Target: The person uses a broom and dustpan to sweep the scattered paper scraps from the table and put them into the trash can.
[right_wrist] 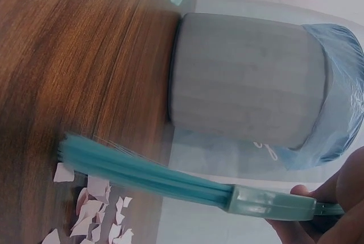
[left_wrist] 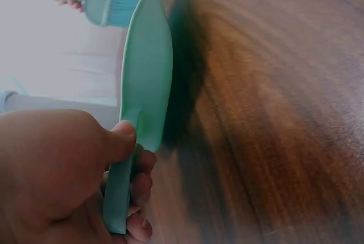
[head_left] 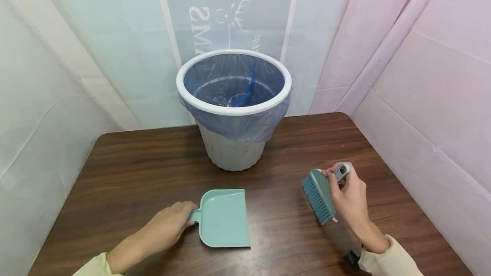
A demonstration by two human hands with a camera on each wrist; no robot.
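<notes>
My left hand [head_left: 168,227] grips the short handle of a mint-green dustpan [head_left: 224,220], whose wide edge faces right. In the left wrist view the thumb lies on top of the handle and the fingers curl beneath; the dustpan [left_wrist: 147,67] casts a dark shadow on the wood. On the right side my right hand [head_left: 350,195] holds a hand brush [head_left: 320,193] by its handle, teal bristles turned left and down. Several pale pink scraps [right_wrist: 94,204] lie beside the bristles [right_wrist: 136,167] in the right wrist view; the head view does not show them.
A white bin [head_left: 234,154] with a blue bag liner [head_left: 245,127] folded over its rim stands at the back of the brown wooden table [head_left: 134,169]. Pale sheeting [head_left: 433,97] surrounds the table at the back and both sides. A small black object [head_left: 350,259] shows by the right sleeve.
</notes>
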